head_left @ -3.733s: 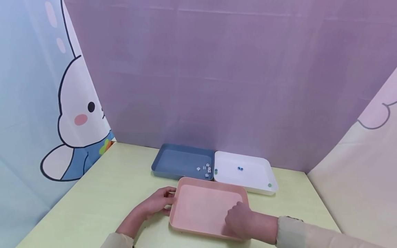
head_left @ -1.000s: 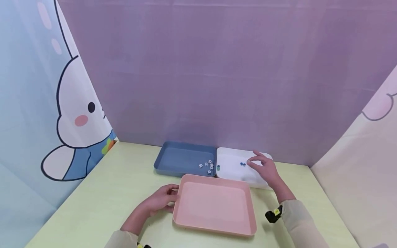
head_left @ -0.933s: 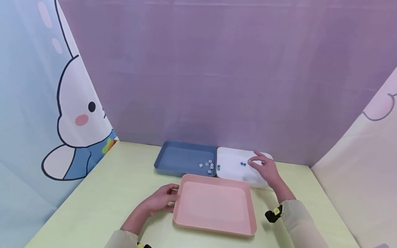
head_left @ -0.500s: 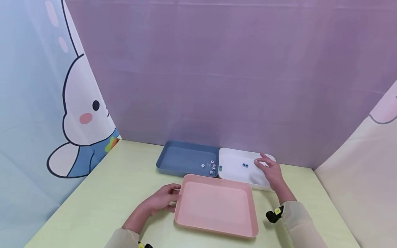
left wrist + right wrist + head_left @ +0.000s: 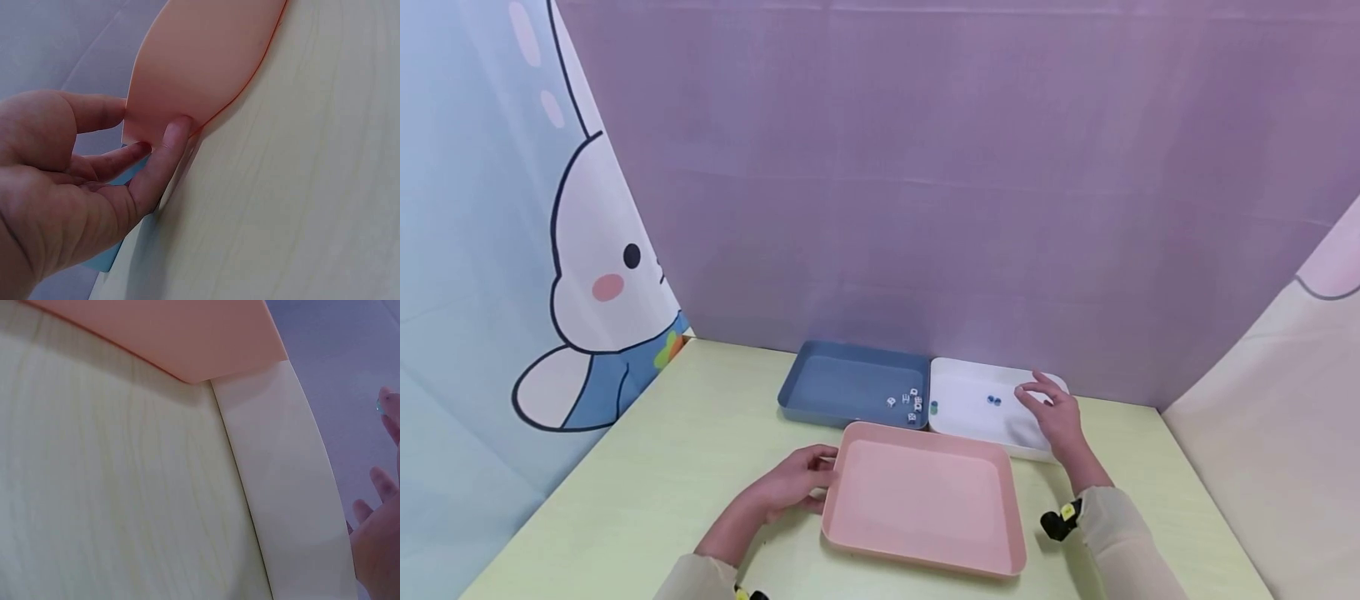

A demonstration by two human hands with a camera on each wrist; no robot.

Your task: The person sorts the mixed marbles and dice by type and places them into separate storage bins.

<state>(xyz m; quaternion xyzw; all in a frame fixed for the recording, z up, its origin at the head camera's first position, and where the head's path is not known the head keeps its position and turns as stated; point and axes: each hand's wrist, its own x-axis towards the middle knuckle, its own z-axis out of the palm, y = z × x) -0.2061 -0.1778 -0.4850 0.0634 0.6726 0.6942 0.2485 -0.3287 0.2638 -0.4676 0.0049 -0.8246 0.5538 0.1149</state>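
My left hand (image 5: 796,481) rests its fingertips against the left outer wall of the pink tray (image 5: 925,558). In the left wrist view, the fingers (image 5: 177,134) touch that wall from outside without wrapping round it. Over the right part of the white tray (image 5: 958,425), my right hand (image 5: 1056,417) pinches a small greenish glass marble (image 5: 379,404) between thumb and index finger, the other fingers spread. Two blue marbles (image 5: 994,401) lie mid-tray, left of this hand. A green marble and a darker one (image 5: 934,407) sit by the tray's left wall.
A blue tray (image 5: 835,387) stands left of the white one, with several white dice (image 5: 913,404) in its right part. The pink tray lies in front of both on the pale wooden table (image 5: 700,442). A purple curtain (image 5: 880,183) hangs behind.
My right hand has left the pink tray's right side for the white tray and picked up the green marble from there. Over the last second it barely moves; the left hand stays put.
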